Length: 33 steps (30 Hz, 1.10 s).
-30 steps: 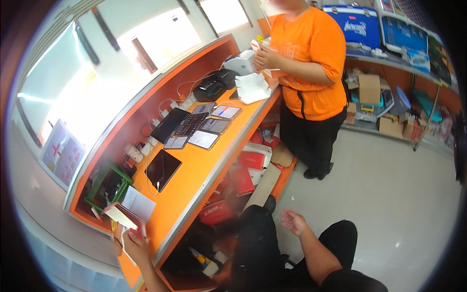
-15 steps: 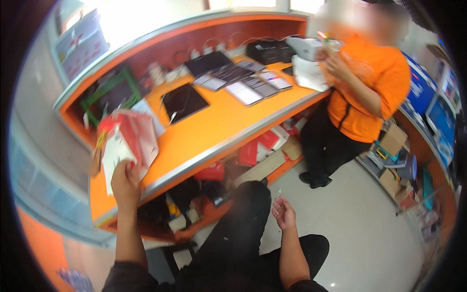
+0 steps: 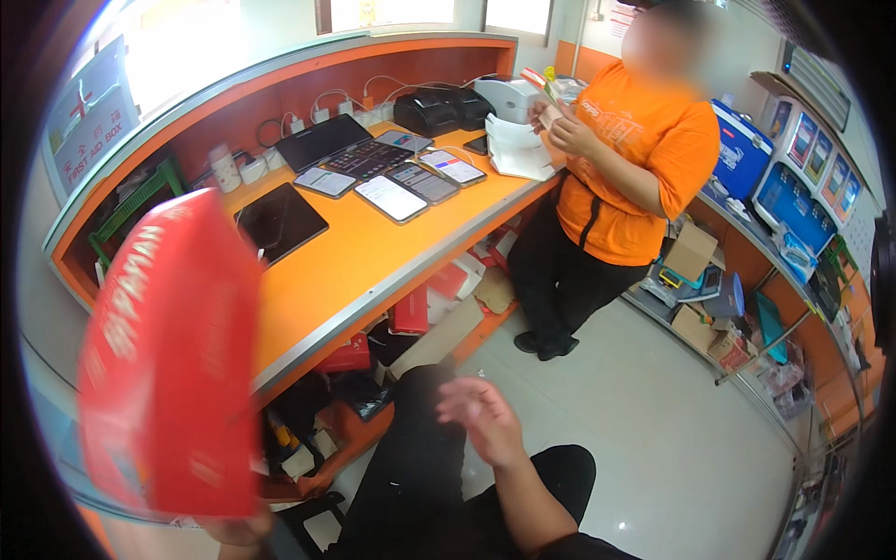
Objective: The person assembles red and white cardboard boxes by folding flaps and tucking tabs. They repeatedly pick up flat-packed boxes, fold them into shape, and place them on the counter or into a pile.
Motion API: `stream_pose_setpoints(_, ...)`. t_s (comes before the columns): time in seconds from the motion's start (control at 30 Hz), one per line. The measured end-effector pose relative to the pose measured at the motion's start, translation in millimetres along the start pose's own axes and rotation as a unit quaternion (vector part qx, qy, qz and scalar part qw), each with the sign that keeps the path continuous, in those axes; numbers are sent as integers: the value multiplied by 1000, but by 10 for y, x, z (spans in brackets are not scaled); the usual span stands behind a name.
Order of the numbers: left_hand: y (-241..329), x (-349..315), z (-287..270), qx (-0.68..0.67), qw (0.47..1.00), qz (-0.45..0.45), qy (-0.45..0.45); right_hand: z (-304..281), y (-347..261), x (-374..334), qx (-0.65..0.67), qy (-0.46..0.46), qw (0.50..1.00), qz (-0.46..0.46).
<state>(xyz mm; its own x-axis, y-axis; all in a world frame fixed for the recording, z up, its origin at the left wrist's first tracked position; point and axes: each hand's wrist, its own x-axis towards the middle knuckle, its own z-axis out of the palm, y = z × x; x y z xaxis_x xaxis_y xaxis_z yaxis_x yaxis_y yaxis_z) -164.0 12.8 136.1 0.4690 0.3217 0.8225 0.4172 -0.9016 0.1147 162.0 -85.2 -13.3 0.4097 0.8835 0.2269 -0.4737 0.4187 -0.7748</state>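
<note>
A large red paper bag [image 3: 177, 373] with white lettering is held up at the left, in front of the counter's end. My left hand [image 3: 241, 530] grips it at its lower edge, and the bag hides most of the fingers. Over my knees hovers my right hand [image 3: 485, 420], palm partly up, fingers apart and slightly smeared, with nothing in it. On the orange counter [image 3: 308, 308] lie a dark tablet [image 3: 282, 222] with a cable, several phones [image 3: 392, 198] and an open laptop [image 3: 322, 142].
At the right a person in an orange shirt [image 3: 621, 149] handles small items beside a white printer [image 3: 509, 96]. Red boxes [image 3: 409, 313] fill the shelf under the counter. Shelving [image 3: 691, 322] with cartons lines the right wall. A green crate [image 3: 140, 201] stands behind the bag.
My left hand has lifted the red bag off the counter, toward me and to the left. My right hand has risen a little and moved left. The view has turned rightward.
</note>
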Motion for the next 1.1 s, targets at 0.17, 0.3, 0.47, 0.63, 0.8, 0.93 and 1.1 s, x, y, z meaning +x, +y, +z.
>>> stream_pose_setpoints(0.17, 174, -76, 678, -204, 915, 142, -318, 261, -69, -286, 12, -93, 996, 6)
stream_pose_setpoints(0.3, 340, -235, 943, -245, 834, 109, -482, 23, 114, -518, 91, -23, 987, 131)
stream_pose_setpoints(0.47, 532, -386, 1191, -185, 685, 69, -701, -26, 255, -738, 15, 20, 996, 83)
stream_pose_setpoints(0.63, 631, -654, 1218, -263, 815, 24, -516, 72, 155, -826, 19, 75, 988, 136)
stream_pose_setpoints(0.8, 760, -729, 1332, -196, 891, 49, -406, 235, 313, -827, 150, -14, 980, 133)
stream_pose_setpoints(0.93, 781, -484, 1256, -277, 878, -12, -390, 319, 505, -898, 152, -89, 955, 239)
stream_pose_setpoints(1.1, 754, -277, 1075, -295, 805, -143, -494, 182, 616, -1025, 48, -138, 931, 335)
